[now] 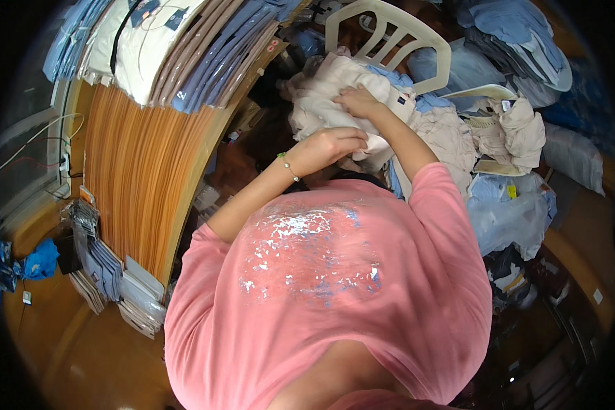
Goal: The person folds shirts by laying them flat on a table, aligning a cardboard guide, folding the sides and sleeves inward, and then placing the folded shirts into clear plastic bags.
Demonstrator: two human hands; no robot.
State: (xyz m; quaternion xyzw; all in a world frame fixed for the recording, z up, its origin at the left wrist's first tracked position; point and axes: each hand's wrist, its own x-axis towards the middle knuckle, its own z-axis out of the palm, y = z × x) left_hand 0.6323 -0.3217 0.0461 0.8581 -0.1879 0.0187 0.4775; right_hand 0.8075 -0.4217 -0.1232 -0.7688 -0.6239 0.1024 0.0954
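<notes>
A pale cream garment (321, 99), probably a shirt, lies bunched in front of me on top of other cloth. My left hand (326, 149), with a beaded bracelet at the wrist, is closed at the garment's near edge, fingers together and pinching the fabric. Farther out, my right hand (359, 102) lies on the same cloth with its fingers spread. A small dark label (401, 101) shows on the cloth to the right of that hand. Part of the garment's near side is hidden behind my left hand and my body.
A white plastic chair (427, 51) stands beyond the garment. Crumpled beige garments (519, 133) and a clear plastic bag (509, 219) lie to the right. Blue folded clothes (509, 27) are piled far right. Bagged folded shirts (212, 48) line the wood-grain table (140, 164) at left.
</notes>
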